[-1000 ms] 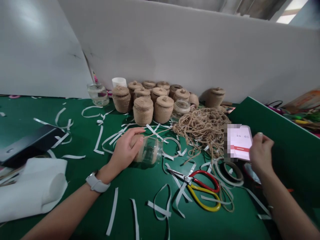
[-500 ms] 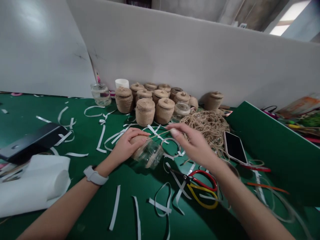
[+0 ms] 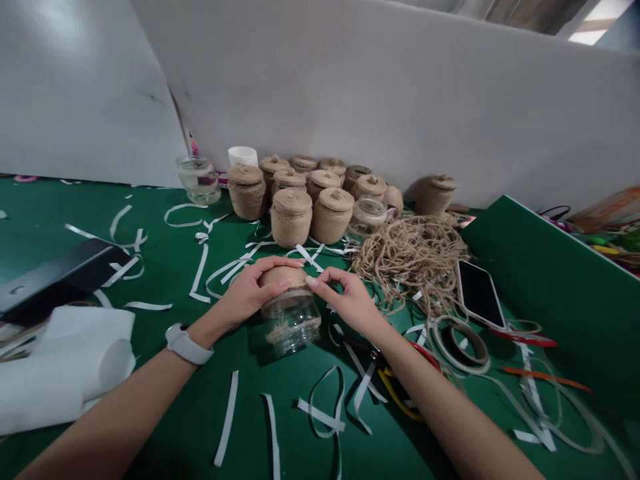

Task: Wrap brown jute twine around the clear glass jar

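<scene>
A clear glass jar (image 3: pixel 295 325) lies tilted in front of me, its mouth end toward me. Brown jute twine (image 3: pixel 284 275) is wound round its far end. My left hand (image 3: pixel 250 290) is closed over that wound end and grips the jar from the left. On the other side, my right hand (image 3: pixel 347 297) pinches thumb and forefinger at the edge of the winding, on the twine strand. The strand itself is mostly hidden by the fingertips. Scissors (image 3: pixel 374 355) with red and yellow handles lie partly under my right forearm.
Several twine-covered lidded pots (image 3: pixel 291 217) stand at the back. A heap of loose twine (image 3: pixel 415 257) lies right of them, beside a phone (image 3: pixel 481 293) and a tape roll (image 3: pixel 460 343). White strips (image 3: pixel 227 419) litter the green table. A white roll (image 3: pixel 65 367) lies left.
My right hand has come in from the right, where it held the twine strand stretched out, to the jar's side. The jar has turned in my left hand. The view has shifted slightly.
</scene>
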### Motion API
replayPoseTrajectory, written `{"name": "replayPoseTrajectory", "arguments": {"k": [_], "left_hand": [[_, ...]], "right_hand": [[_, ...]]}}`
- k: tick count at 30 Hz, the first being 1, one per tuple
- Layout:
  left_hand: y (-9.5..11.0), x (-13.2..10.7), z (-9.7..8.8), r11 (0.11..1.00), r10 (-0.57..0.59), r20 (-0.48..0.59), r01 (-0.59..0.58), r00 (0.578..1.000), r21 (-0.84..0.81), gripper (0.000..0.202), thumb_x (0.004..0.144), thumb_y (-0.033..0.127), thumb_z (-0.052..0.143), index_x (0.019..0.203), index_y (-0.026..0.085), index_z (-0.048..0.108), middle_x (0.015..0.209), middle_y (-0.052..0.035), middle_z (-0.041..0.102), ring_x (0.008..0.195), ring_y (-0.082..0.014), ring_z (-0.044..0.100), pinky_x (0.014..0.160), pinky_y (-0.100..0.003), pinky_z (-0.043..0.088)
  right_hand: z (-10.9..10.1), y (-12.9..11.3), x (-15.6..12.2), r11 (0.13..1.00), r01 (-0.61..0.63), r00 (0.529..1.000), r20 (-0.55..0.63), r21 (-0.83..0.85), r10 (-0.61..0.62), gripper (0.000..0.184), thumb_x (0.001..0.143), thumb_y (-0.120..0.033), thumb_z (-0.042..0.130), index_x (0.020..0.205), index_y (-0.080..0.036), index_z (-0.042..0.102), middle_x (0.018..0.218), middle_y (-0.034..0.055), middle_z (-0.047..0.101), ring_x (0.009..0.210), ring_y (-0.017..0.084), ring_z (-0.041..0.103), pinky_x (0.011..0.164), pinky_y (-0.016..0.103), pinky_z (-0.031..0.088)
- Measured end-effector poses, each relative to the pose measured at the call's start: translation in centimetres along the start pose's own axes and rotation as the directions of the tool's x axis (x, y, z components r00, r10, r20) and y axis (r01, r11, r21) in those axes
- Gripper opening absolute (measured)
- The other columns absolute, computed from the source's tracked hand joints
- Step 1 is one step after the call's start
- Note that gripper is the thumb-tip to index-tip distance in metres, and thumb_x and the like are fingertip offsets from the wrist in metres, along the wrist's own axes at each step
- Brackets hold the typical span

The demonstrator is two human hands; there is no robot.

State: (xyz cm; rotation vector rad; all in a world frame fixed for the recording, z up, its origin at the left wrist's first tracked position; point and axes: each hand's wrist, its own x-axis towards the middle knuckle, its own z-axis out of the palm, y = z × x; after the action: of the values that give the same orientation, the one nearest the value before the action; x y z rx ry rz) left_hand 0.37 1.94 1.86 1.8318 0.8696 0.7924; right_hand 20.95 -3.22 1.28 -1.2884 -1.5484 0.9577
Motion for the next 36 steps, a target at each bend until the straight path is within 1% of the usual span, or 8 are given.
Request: {"name": "replayPoseTrajectory", "arguments": {"k": [3,6,12,18,23,28,32,36], "left_hand": [[0.0,0.0,0.3,0.994,-0.011,0.01,0.012,1.0,-0.104,0.038,0.083,0.047,0.064,0.112,0.023,0.068,0.135,-0.0089,0.062,0.122,-0.0306,0.059,0.102,-0.044,0.048],[0.1,0.2,0.1,0.999,0.013,-0.007,-0.013,1.0,-0.05,0.033,0.082,0.046,0.064,0.105,0.024,0.071,0.136,-0.0086,0.061,0.122,-0.0319,0.058,0.103,-0.047,0.047],[0.6,-0.3,0.2,0.986,0.094,-0.029,-0.089,0.995,0.14,0.03,0.089,0.034,0.05,0.107,0.027,0.073,0.112,-0.0047,0.069,0.109,-0.0259,0.062,0.1,-0.043,0.047],[1.0,-1.3,2.8,0.988,0.115,-0.302,-0.077,0.946,0.134,0.023,0.091,0.031,0.049,0.095,0.021,0.069,0.103,-0.0062,0.068,0.107,-0.0241,0.06,0.101,-0.04,0.044],[0.3,-1.1,3.7,0.994,0.099,-0.298,-0.083,0.95,0.066,0.02,0.092,0.036,0.054,0.1,0.022,0.065,0.109,-0.0062,0.065,0.113,-0.0237,0.057,0.105,-0.039,0.042],[0.4,-1.2,3.6,0.964,0.17,-0.266,-0.104,0.949,0.246,0.034,0.098,0.032,0.039,0.117,0.024,0.067,0.127,-0.0084,0.053,0.128,-0.0239,0.045,0.113,-0.042,0.033],[1.2,-1.2,3.0,0.958,0.167,-0.19,-0.114,0.967,0.262,0.035,0.097,0.028,0.037,0.11,0.024,0.07,0.114,-0.0068,0.061,0.115,-0.0237,0.055,0.107,-0.041,0.039],[1.4,-1.2,3.3,0.994,0.061,-0.287,-0.031,0.956,0.109,0.025,0.094,0.031,0.043,0.098,0.021,0.066,0.107,-0.0057,0.063,0.108,-0.0228,0.059,0.1,-0.039,0.045]], "right_hand": [[-0.1,0.6,0.2,0.988,-0.124,0.991,0.056,0.088,0.119,0.046,0.079,-0.064,0.062,0.069,-0.019,0.056,0.061,-0.0039,0.052,0.058,0.01,0.043,0.056,0.024,0.034],[-0.6,1.2,0.3,0.98,-0.165,0.985,0.072,0.107,0.158,0.051,0.076,-0.069,0.061,0.068,-0.02,0.053,0.057,-0.0048,0.049,0.054,0.009,0.04,0.052,0.023,0.032],[0.1,1.4,-0.2,0.988,0.025,0.996,-0.079,-0.153,-0.037,0.039,0.089,-0.055,0.056,0.07,-0.021,0.051,0.062,-0.0039,0.051,0.06,0.012,0.046,0.061,0.026,0.036],[1.4,0.7,-1.0,0.876,0.155,0.976,-0.068,-0.457,-0.208,0.031,0.099,-0.04,0.043,0.074,-0.022,0.049,0.07,-0.0007,0.059,0.072,0.016,0.053,0.075,0.031,0.036],[1.3,0.7,-0.9,0.9,0.145,0.969,-0.125,-0.411,-0.213,0.032,0.099,-0.039,0.042,0.073,-0.022,0.046,0.067,-0.002,0.056,0.067,0.014,0.053,0.071,0.029,0.036],[0.9,1.1,-0.6,0.93,0.13,0.967,-0.162,-0.344,-0.195,0.036,0.097,-0.042,0.042,0.067,-0.023,0.041,0.062,-0.0035,0.049,0.061,0.013,0.048,0.065,0.028,0.035],[1.1,1.1,-0.7,0.926,0.122,0.972,-0.147,-0.356,-0.184,0.036,0.098,-0.044,0.041,0.069,-0.022,0.044,0.064,-0.0026,0.052,0.065,0.014,0.05,0.068,0.028,0.035],[1.7,0.9,-0.7,0.943,0.1,0.986,-0.093,-0.318,-0.136,0.039,0.099,-0.047,0.039,0.069,-0.022,0.044,0.064,-0.003,0.051,0.064,0.013,0.05,0.065,0.027,0.036]]}}
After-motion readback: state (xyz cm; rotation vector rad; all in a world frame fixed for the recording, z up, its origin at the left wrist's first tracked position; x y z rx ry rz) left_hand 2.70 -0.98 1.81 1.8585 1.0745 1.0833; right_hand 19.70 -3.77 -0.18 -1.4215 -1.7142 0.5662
